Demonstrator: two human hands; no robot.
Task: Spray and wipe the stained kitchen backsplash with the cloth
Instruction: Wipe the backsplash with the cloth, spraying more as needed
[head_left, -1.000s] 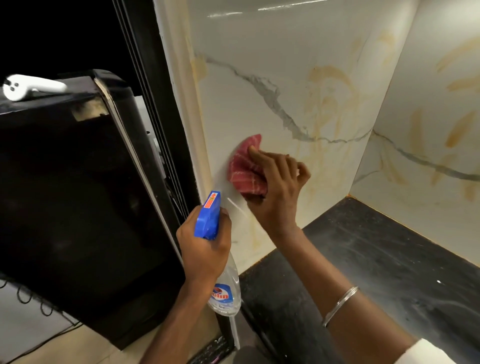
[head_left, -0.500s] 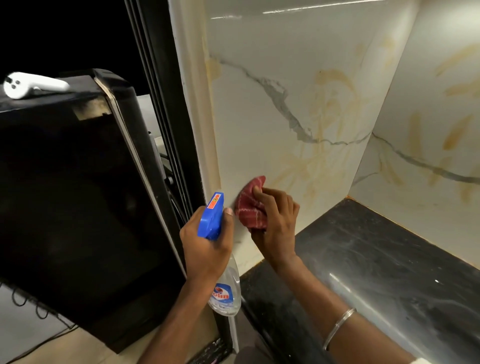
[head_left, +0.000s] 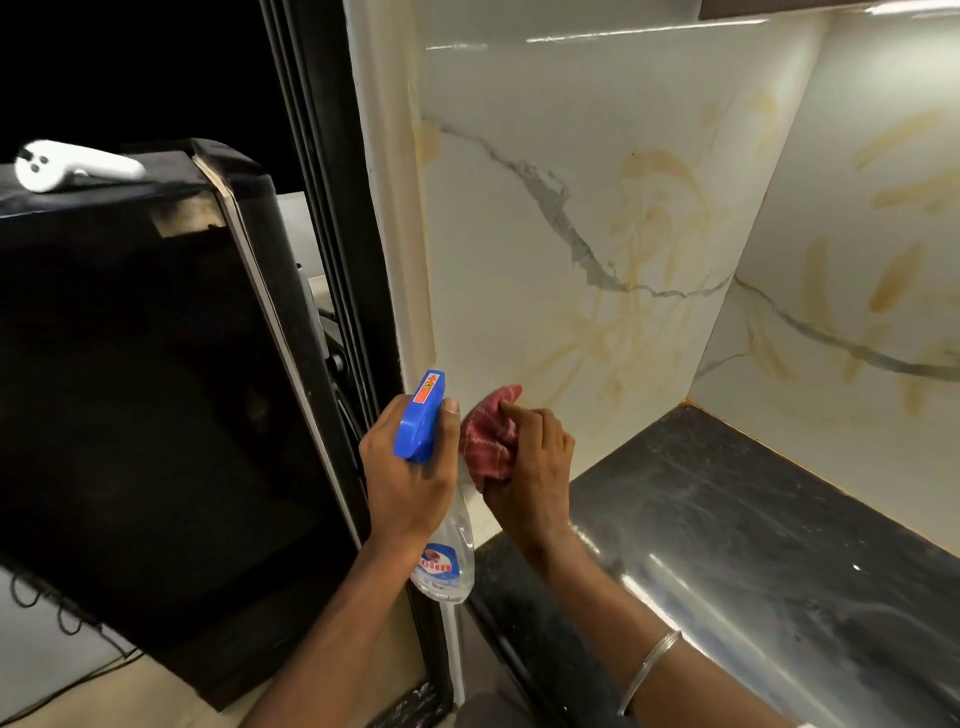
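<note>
Cloth bunched low at the backsplash, spray bottle held ready.

The right hand (head_left: 524, 462) clenches a red checked cloth (head_left: 488, 439), crumpled into a soft wad, at the lower left of the glossy white marbled backsplash (head_left: 571, 218), likely to scrub with a firm pad; whether it touches the tile is unclear. The left hand (head_left: 410, 478) grips the clear plastic spray bottle (head_left: 444, 558) by its neck, blue trigger head up, probably for a quick respray. Yellowish smears streak both tile walls above the dark polished stone bench (head_left: 753, 545).
</note>
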